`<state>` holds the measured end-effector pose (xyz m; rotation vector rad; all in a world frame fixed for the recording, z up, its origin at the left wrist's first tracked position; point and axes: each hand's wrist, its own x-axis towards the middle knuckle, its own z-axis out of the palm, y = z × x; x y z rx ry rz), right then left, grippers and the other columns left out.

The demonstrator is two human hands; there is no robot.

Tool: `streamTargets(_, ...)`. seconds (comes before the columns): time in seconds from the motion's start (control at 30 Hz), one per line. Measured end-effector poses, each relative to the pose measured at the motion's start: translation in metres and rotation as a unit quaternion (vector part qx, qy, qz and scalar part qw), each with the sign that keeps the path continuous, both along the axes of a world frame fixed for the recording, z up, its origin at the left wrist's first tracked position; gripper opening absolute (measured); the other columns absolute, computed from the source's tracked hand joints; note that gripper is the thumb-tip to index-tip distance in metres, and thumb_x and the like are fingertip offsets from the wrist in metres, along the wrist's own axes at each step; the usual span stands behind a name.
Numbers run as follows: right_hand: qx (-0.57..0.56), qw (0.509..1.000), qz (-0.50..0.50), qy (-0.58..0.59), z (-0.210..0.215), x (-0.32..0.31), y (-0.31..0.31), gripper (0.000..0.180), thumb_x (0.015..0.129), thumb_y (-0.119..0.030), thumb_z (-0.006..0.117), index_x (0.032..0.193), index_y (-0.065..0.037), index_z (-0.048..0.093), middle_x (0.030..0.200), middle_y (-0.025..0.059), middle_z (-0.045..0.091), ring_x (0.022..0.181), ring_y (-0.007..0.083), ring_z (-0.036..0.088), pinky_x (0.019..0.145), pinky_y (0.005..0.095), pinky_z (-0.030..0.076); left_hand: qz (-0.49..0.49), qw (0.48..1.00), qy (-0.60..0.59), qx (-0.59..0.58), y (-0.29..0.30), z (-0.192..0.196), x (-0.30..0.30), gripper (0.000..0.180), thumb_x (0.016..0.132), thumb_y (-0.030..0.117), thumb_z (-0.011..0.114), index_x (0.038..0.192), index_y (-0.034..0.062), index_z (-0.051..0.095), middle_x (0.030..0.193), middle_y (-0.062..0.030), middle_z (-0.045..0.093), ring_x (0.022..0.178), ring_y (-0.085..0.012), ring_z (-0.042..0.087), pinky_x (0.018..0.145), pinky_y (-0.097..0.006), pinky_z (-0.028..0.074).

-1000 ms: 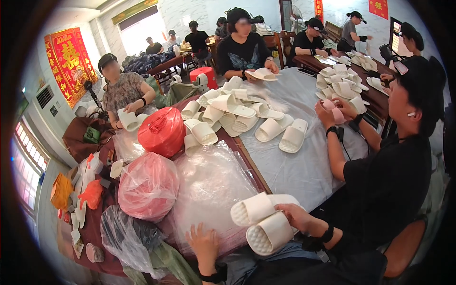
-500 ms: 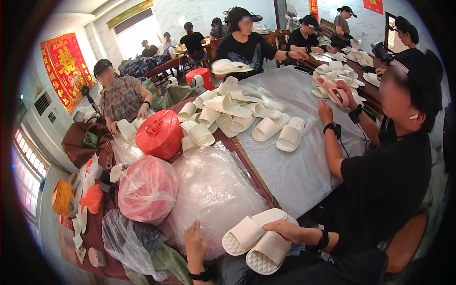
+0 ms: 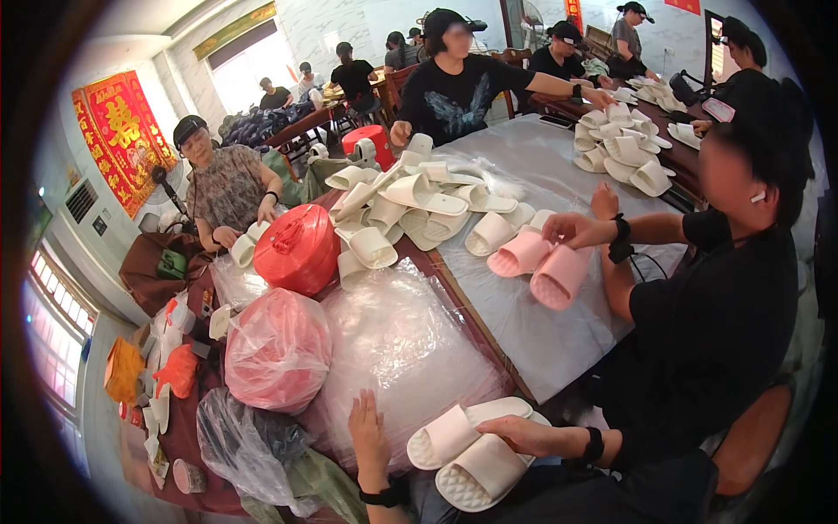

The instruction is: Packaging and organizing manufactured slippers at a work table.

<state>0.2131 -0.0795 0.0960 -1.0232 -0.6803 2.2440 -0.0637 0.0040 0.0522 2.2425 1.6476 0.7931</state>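
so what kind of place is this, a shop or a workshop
Probably a small packing workshop. Several people sit around long tables heaped with white slippers, a stack of clear plastic bags lies ready, and the right hand rests on a white slipper pair while the left hand touches the bags.

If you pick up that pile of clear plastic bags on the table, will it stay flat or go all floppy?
Probably floppy: the stack of clear plastic bags looks thin and crinkled, so it would likely sag. It also seems shiny, so sheets may slide apart under the left hand resting on its edge. The white slippers under the right hand look thicker and should keep their shape better.
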Motion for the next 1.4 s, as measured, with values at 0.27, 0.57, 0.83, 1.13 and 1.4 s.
streamTargets(0.27,-0.01,0.993,-0.101,0.054,-0.002,-0.002,-0.001,0.04,0.099,-0.033,0.046,0.127,-0.004,0.049,0.12,0.0062,0.059,0.103,0.014,0.059,0.092,0.029,0.045,-0.018,0.997,0.072,0.005,-0.02,0.031,0.041,0.048,0.094,0.009,0.045,0.141,0.0015,0.039,0.15,-0.0177,0.031,0.136,-0.0428,0.027,0.11,-0.051,0.022)
streamTargets(0.57,0.024,0.988,-0.146,0.047,-0.007,0.013,0.009,0.05,0.1,-0.04,0.033,0.132,-0.004,0.046,0.119,0.0072,0.063,0.101,0.0149,0.062,0.092,0.0303,0.044,-0.016,0.999,-0.033,0.025,-0.051,0.024,0.065,0.049,0.092,0.01,0.05,0.138,-0.0033,0.039,0.141,-0.0197,0.043,0.13,-0.0419,0.037,0.106,-0.05,0.029)
streamTargets(0.83,0.097,0.958,-0.258,0.074,-0.02,-0.004,0.014,0.052,0.096,-0.018,0.042,0.144,-0.005,0.025,0.133,0.0096,0.049,0.116,0.0187,0.052,0.099,0.0339,0.04,0.002,0.998,0.029,0.05,-0.057,0.026,0.089,0.055,0.088,0.011,0.054,0.141,0.0071,0.04,0.148,-0.0164,0.035,0.134,-0.0444,0.031,0.107,-0.058,0.023)
streamTargets(1.13,0.151,0.97,-0.148,0.119,-0.053,-0.022,0.032,0.078,0.086,0.004,0.047,0.151,-0.008,0.005,0.134,0.0118,0.046,0.118,0.0202,0.049,0.099,0.0335,0.04,-0.079,0.996,0.027,0.006,-0.048,0.025,0.092,0.052,0.093,0.018,0.049,0.144,0.0184,0.039,0.153,-0.0148,0.025,0.14,-0.0437,0.018,0.109,-0.062,0.012)
streamTargets(1.4,0.2,0.925,-0.308,0.092,-0.087,-0.046,0.077,0.074,0.097,-0.009,0.05,0.15,-0.008,-0.003,0.123,0.0097,0.05,0.107,0.0161,0.053,0.091,0.0311,0.047,-0.025,0.961,-0.276,-0.004,-0.024,-0.002,0.064,0.073,0.084,0.018,0.066,0.146,0.0056,0.03,0.154,-0.0244,0.014,0.143,-0.0398,0.01,0.113,-0.048,0.017)
